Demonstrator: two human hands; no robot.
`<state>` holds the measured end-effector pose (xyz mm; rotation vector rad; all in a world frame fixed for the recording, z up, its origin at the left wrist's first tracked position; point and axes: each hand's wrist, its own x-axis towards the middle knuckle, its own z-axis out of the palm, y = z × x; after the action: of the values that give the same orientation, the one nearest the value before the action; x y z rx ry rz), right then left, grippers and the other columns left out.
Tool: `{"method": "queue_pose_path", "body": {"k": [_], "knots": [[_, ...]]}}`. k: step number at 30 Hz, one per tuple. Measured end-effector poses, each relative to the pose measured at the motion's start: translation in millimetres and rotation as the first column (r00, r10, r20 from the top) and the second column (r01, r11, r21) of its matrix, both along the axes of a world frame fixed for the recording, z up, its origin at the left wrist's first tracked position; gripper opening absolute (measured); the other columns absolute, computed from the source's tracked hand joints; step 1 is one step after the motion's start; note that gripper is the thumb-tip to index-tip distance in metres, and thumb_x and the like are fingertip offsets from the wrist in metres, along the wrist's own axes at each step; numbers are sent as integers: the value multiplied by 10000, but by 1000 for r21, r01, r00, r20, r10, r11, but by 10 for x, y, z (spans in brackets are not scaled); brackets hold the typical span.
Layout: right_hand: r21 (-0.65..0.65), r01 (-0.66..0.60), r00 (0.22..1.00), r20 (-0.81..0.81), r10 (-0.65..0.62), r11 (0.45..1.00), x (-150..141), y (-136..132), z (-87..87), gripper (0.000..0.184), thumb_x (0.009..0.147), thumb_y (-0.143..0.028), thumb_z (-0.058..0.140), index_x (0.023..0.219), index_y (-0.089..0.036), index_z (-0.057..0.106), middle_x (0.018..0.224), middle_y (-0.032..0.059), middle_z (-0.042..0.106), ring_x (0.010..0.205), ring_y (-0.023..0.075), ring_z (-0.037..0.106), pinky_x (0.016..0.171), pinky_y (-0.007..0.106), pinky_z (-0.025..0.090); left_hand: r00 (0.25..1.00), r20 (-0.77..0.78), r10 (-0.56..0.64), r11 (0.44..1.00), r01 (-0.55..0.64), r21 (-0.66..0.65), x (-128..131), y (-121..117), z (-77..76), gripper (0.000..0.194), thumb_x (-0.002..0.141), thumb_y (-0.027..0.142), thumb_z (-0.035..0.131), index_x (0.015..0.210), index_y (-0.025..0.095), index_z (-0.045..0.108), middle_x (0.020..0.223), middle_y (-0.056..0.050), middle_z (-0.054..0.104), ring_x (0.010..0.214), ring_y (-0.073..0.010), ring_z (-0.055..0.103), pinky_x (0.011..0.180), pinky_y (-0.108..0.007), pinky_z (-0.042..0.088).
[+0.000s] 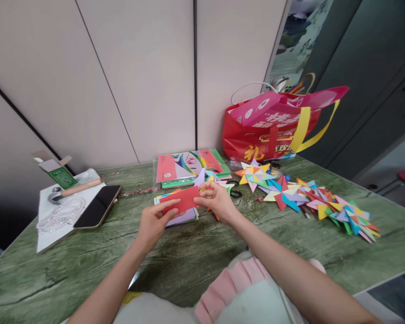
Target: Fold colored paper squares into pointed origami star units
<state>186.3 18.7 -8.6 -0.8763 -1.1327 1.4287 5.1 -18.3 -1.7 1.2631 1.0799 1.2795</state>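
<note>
A red sheet of paper (pixel 185 198), a flat rectangle that looks folded, is held up between both hands. My left hand (pixel 155 220) pinches its left end with thumb and fingers. At its right end, my right hand (pixel 218 200) grips the edge between thumb and fingertips. Below and behind it lies a stack of coloured paper (pixel 185 218), partly covered by the red piece and my left hand. Folded paper pieces and the black scissors handles (pixel 235 194) lie just behind my right hand.
Packs of coloured paper (pixel 189 165) lie against the wall. Several folded paper stars (pixel 283 192) spread to the right, before a red gift bag (pixel 256 130). At left are a phone (pixel 97 208), a hammer (pixel 77 188), clear beads (pixel 62 215) and a small green box (pixel 62 177).
</note>
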Motion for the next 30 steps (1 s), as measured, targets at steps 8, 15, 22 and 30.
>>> {"method": "queue_pose_path", "body": {"k": [8, 15, 22, 30], "knots": [[44, 11, 998, -57, -8, 999, -16, 3, -20, 376, 443, -269, 789, 643, -171, 486, 488, -81, 552, 451, 83, 551, 510, 251, 535, 984, -172, 51, 998, -44, 44, 5, -16, 46, 332, 586, 283, 727, 896, 166, 705, 882, -37, 716, 738, -209, 669, 704, -291, 545], [128, 28, 999, 27, -31, 991, -18, -2, -30, 229, 509, -290, 757, 646, -150, 637, 584, -17, 609, 522, 98, 561, 547, 259, 536, 920, -372, 125, 980, -56, 192, -19, -6, 14, 161, 638, 245, 690, 782, 186, 732, 773, -33, 726, 707, -186, 648, 662, -248, 521], [203, -36, 990, 142, 7, 978, -18, 7, -61, 200, 533, -258, 746, 696, -169, 672, 702, 4, 616, 607, 104, 564, 584, 229, 484, 998, -64, 20, 997, -16, 69, 26, -8, -32, 171, 646, 274, 683, 791, 192, 721, 805, -9, 712, 758, -197, 661, 743, -329, 548], [192, 8, 991, 128, -33, 981, -32, -3, -61, 252, 455, -236, 786, 665, -166, 666, 712, -5, 581, 625, 101, 555, 581, 220, 465, 985, -169, 37, 992, -16, 124, 34, -43, -8, 121, 644, 236, 675, 740, 184, 726, 753, -19, 727, 726, -194, 673, 729, -296, 547]]}}
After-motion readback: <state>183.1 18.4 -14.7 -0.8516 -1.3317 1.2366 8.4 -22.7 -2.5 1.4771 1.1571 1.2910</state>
